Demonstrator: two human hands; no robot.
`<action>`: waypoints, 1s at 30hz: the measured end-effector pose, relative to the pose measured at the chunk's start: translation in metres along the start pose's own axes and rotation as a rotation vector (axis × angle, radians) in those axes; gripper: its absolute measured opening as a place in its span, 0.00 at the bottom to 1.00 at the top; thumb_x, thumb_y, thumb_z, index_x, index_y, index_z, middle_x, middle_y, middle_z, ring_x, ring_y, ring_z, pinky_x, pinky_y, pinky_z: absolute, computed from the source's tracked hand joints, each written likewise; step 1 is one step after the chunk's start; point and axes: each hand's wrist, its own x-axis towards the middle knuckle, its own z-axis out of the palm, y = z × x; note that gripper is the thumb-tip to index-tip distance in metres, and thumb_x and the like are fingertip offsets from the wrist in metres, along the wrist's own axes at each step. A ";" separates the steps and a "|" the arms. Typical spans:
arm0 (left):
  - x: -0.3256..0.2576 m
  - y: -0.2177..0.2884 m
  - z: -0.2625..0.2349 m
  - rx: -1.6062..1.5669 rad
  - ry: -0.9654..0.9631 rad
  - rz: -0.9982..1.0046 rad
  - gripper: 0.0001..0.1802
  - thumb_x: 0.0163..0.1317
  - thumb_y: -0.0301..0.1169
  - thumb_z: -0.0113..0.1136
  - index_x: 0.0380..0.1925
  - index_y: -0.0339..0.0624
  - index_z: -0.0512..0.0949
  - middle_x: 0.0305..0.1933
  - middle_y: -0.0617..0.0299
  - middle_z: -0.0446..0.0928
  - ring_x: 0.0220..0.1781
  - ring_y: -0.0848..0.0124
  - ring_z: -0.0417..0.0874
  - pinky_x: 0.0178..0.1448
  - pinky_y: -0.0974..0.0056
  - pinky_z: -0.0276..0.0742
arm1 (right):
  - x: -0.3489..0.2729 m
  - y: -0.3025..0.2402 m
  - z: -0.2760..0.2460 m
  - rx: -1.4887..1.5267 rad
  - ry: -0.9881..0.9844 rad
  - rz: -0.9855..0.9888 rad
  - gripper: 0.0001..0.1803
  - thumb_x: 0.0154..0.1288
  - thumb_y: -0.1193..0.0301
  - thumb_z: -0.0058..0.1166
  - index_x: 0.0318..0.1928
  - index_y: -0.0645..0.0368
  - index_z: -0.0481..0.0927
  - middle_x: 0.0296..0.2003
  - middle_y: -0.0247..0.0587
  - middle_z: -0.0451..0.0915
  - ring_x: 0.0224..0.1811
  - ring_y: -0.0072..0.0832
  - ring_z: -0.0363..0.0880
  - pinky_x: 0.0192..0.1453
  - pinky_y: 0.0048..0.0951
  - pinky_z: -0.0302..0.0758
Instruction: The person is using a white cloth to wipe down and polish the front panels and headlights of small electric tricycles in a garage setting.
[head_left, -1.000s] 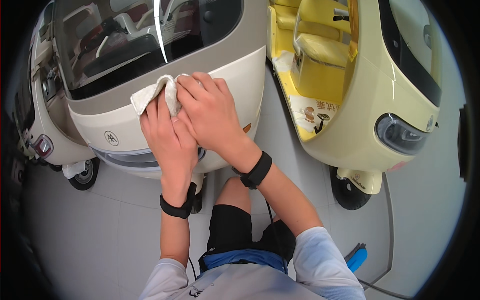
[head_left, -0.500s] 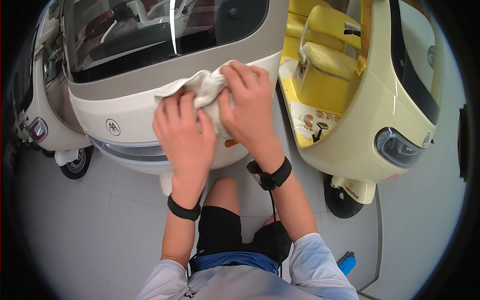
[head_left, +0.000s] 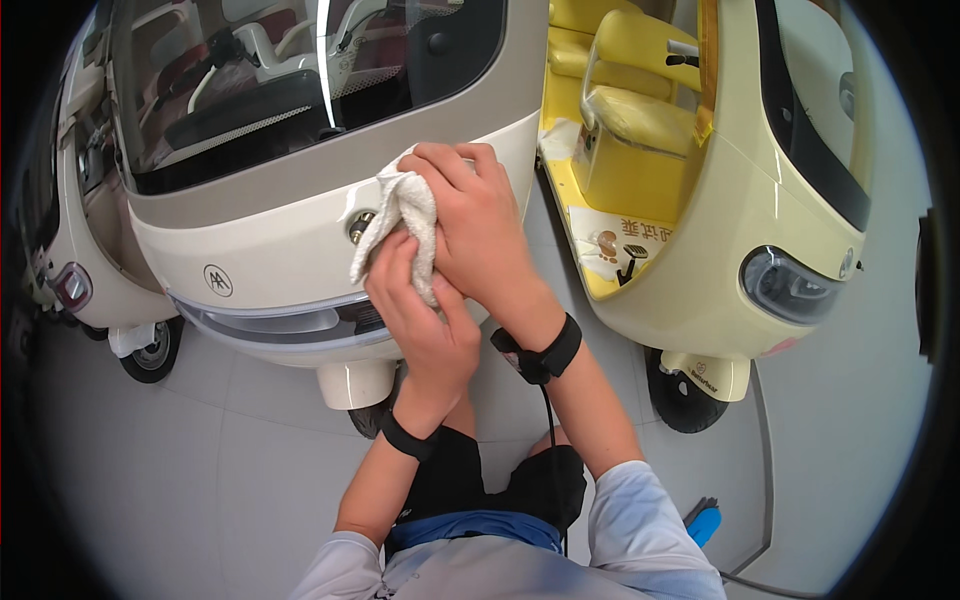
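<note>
A crumpled white cloth (head_left: 412, 208) is bunched between my two hands in front of the white three-wheeled vehicle (head_left: 280, 225). My right hand (head_left: 478, 225) is closed over the cloth's upper right part, its fingers curled toward the vehicle's corner. Lower down, my left hand (head_left: 428, 325) grips the cloth's bottom edge, fingers bent and thumb close to the right hand. Just left of the cloth, a dark, brassy round fitting (head_left: 360, 228) shows in the front panel. Below lies the headlight strip (head_left: 270, 318). The fingertips are partly hidden behind the cloth.
A pale yellow vehicle (head_left: 690, 270) with yellow seats stands close on my right. Another light vehicle (head_left: 110, 230) is parked at the left. On the grey tiled floor (head_left: 270, 470) lies a blue and grey object (head_left: 704, 522), near a cable (head_left: 770, 585).
My left hand has moved right and down, closer to the right hand. The cloth is bunched tighter, and the round fitting and more of the headlight strip now show. The view has shifted slightly.
</note>
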 end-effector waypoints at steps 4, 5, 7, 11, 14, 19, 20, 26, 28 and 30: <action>0.000 0.000 0.015 -0.073 -0.167 0.028 0.31 0.68 0.22 0.50 0.72 0.28 0.60 0.71 0.37 0.65 0.71 0.42 0.67 0.73 0.45 0.63 | -0.001 0.024 -0.014 -0.048 0.029 0.011 0.19 0.59 0.76 0.56 0.52 0.59 0.83 0.54 0.41 0.82 0.55 0.49 0.74 0.61 0.45 0.74; 0.003 0.001 0.017 -0.085 -0.212 -0.014 0.34 0.65 0.21 0.52 0.72 0.27 0.60 0.71 0.35 0.66 0.70 0.38 0.68 0.73 0.44 0.64 | -0.001 0.033 -0.017 -0.072 0.038 0.013 0.18 0.60 0.77 0.56 0.52 0.59 0.82 0.55 0.42 0.82 0.55 0.48 0.74 0.61 0.45 0.74; 0.013 0.003 0.021 -0.069 -0.241 0.049 0.34 0.64 0.21 0.53 0.71 0.27 0.62 0.70 0.35 0.67 0.70 0.38 0.68 0.74 0.43 0.64 | 0.001 0.045 -0.025 -0.096 0.046 0.049 0.17 0.63 0.76 0.56 0.53 0.59 0.82 0.56 0.43 0.81 0.56 0.49 0.74 0.62 0.45 0.74; 0.019 0.001 0.040 -0.008 -0.322 0.139 0.35 0.61 0.22 0.56 0.71 0.28 0.65 0.70 0.37 0.70 0.70 0.37 0.69 0.75 0.42 0.63 | -0.003 0.074 -0.029 -0.111 0.162 0.112 0.19 0.62 0.80 0.56 0.55 0.61 0.81 0.58 0.47 0.80 0.56 0.51 0.74 0.62 0.44 0.74; 0.021 0.000 0.053 0.034 -0.328 0.161 0.37 0.59 0.23 0.58 0.71 0.29 0.67 0.68 0.38 0.72 0.70 0.38 0.69 0.76 0.41 0.63 | -0.004 0.081 -0.025 -0.101 0.228 0.176 0.20 0.63 0.79 0.55 0.56 0.61 0.80 0.58 0.49 0.80 0.57 0.52 0.74 0.63 0.44 0.73; 0.020 -0.005 0.070 0.093 -0.347 0.267 0.32 0.54 0.26 0.62 0.62 0.29 0.76 0.62 0.40 0.76 0.68 0.42 0.72 0.77 0.41 0.63 | -0.027 0.109 -0.015 -0.034 0.181 0.480 0.30 0.66 0.70 0.59 0.68 0.66 0.72 0.58 0.57 0.79 0.62 0.52 0.74 0.67 0.43 0.72; 0.018 -0.007 0.072 0.088 -0.346 0.264 0.32 0.54 0.26 0.62 0.62 0.29 0.76 0.62 0.40 0.76 0.68 0.42 0.72 0.77 0.41 0.63 | -0.031 0.114 -0.013 -0.039 0.179 0.479 0.30 0.66 0.70 0.59 0.68 0.66 0.72 0.58 0.57 0.79 0.62 0.52 0.74 0.67 0.43 0.72; 0.015 -0.012 0.069 0.065 -0.360 0.283 0.30 0.52 0.26 0.63 0.58 0.29 0.79 0.59 0.41 0.78 0.65 0.40 0.74 0.76 0.40 0.64 | -0.031 0.102 -0.007 0.050 0.287 0.346 0.32 0.68 0.70 0.58 0.72 0.62 0.71 0.66 0.52 0.76 0.65 0.47 0.75 0.70 0.42 0.71; 0.014 -0.018 0.061 0.110 -0.263 0.284 0.32 0.55 0.26 0.62 0.62 0.26 0.75 0.61 0.40 0.77 0.66 0.38 0.74 0.74 0.38 0.65 | -0.023 0.084 -0.007 -0.112 0.264 0.215 0.30 0.66 0.71 0.59 0.69 0.62 0.74 0.65 0.49 0.77 0.65 0.46 0.76 0.70 0.42 0.71; -0.005 -0.031 0.062 0.163 -0.173 0.270 0.33 0.57 0.26 0.62 0.64 0.26 0.71 0.63 0.38 0.75 0.66 0.36 0.74 0.73 0.36 0.65 | -0.018 0.067 -0.010 -0.287 0.231 0.090 0.29 0.64 0.73 0.59 0.67 0.62 0.77 0.64 0.47 0.79 0.64 0.46 0.76 0.69 0.43 0.72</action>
